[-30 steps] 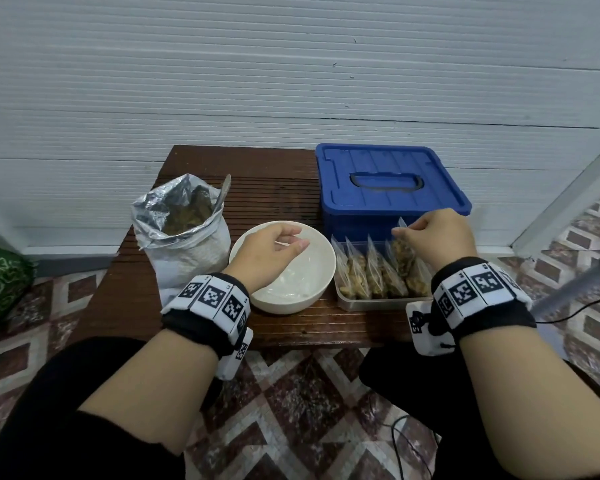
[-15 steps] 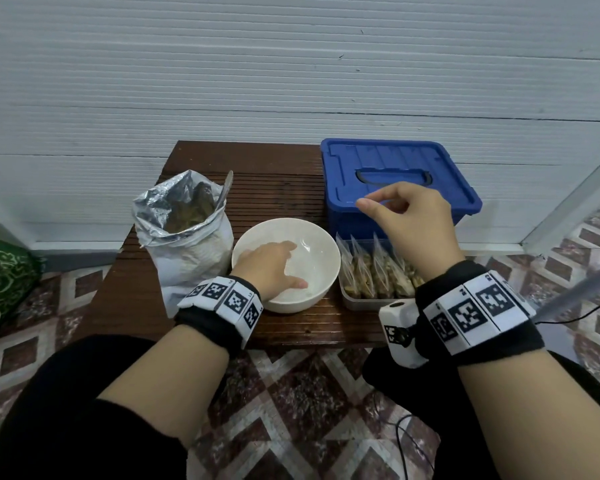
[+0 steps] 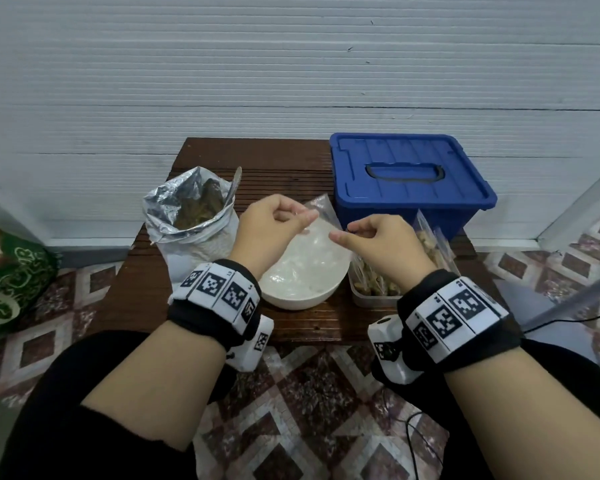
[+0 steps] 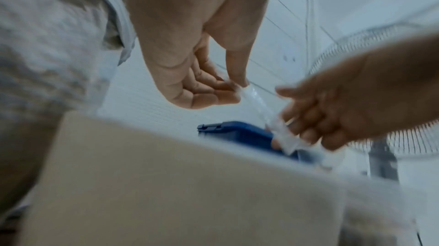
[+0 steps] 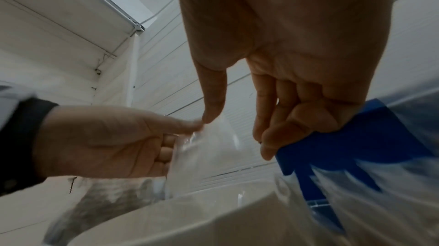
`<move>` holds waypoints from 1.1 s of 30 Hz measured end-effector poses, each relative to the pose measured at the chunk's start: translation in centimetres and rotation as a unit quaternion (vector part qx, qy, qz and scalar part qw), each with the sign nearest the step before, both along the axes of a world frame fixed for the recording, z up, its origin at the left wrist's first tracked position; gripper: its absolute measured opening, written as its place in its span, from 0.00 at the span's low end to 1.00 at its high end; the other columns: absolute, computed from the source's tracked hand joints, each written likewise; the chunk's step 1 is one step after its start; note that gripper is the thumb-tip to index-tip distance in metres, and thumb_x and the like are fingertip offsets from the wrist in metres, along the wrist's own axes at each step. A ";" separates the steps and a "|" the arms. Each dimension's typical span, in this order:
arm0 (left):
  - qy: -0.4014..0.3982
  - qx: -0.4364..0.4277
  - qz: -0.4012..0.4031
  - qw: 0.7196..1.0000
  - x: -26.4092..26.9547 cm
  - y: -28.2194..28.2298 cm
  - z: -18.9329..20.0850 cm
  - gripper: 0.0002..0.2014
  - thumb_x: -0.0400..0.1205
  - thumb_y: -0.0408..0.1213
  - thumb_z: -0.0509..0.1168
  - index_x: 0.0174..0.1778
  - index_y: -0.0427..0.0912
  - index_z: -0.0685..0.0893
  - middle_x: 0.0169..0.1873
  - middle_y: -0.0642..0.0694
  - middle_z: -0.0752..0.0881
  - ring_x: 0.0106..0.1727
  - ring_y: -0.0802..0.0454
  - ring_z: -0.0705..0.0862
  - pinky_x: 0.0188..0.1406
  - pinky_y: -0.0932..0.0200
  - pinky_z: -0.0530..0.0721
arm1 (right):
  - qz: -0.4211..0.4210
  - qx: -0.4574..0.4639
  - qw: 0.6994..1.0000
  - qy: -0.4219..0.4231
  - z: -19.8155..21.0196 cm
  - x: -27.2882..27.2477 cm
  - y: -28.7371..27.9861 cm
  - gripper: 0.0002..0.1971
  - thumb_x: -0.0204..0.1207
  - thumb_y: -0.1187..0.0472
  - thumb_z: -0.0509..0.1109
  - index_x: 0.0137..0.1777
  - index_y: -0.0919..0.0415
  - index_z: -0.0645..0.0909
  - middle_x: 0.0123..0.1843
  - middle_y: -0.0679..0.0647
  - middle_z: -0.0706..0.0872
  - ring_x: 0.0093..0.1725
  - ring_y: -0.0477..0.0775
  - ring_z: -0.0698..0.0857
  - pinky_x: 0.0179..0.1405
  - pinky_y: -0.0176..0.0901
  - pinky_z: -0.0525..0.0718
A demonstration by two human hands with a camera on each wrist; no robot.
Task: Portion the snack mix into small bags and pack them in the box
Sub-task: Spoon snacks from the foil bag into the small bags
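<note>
**Head view: empty bag getting opened over the bowl**

Head view: both hands pinched one clear small bag (image 3: pixel 317 216) above the white bowl (image 3: pixel 302 271), left hand (image 3: pixel 274 225) at 9 o'clock, right hand (image 3: pixel 378 239) at 3, probably to spread its mouth. Foil snack bag (image 3: pixel 191 216) sat at 9, blue box (image 3: pixel 406 178) at 1, lid shut.

Left wrist: thumb and fingers (image 4: pixel 228 88) gripped the bag's edge.

Right wrist: fingers (image 5: pixel 280 128) curled; the pinch itself was blurry.

White ribbed wall (image 3: pixel 291 81) — patterned tile floor (image 3: pixel 319 403) — dark wooden table (image 3: pixel 264 161).
</note>
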State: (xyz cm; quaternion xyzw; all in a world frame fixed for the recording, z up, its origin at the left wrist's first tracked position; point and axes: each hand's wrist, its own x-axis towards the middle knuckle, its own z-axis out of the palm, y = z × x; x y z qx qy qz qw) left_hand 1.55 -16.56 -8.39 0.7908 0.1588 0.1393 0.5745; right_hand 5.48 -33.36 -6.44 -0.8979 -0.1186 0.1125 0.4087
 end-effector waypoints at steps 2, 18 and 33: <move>-0.015 -0.087 0.003 0.996 -0.3 -0.1 0.8 0.09 0.76 0.40 0.75 0.47 0.41 0.85 0.36 0.49 0.89 0.38 0.61 0.88 0.43 0.64 0.85 | -0.006 0.045 0.998 0.048 -0.1 0.0 0.1 0.23 0.70 0.45 0.76 0.59 0.61 0.83 0.52 0.49 0.86 0.48 0.44 0.82 0.45 0.33 0.76; 0.019 -0.106 0.015 0.994 -0.9 0.1 1.4 0.02 0.82 0.36 0.68 0.45 0.44 0.87 0.40 0.46 0.92 0.42 0.57 0.90 0.46 0.64 0.86 | -0.033 0.177 0.980 0.079 1.1 0.6 -1.1 0.08 0.74 0.65 0.75 0.52 0.62 0.85 0.39 0.55 0.88 0.24 0.36 0.82 0.25 0.26 0.78; -0.017 0.391 -0.229 0.891 -1.2 -0.7 0.7 0.48 0.59 0.65 0.77 0.77 0.61 0.70 0.74 0.59 0.74 0.79 0.60 0.63 0.72 0.59 0.49 | 0.006 0.175 0.980 0.099 1.6 0.2 -0.9 0.19 0.68 0.64 0.80 0.57 0.56 0.79 0.39 0.55 0.89 0.27 0.39 0.84 0.25 0.27 0.77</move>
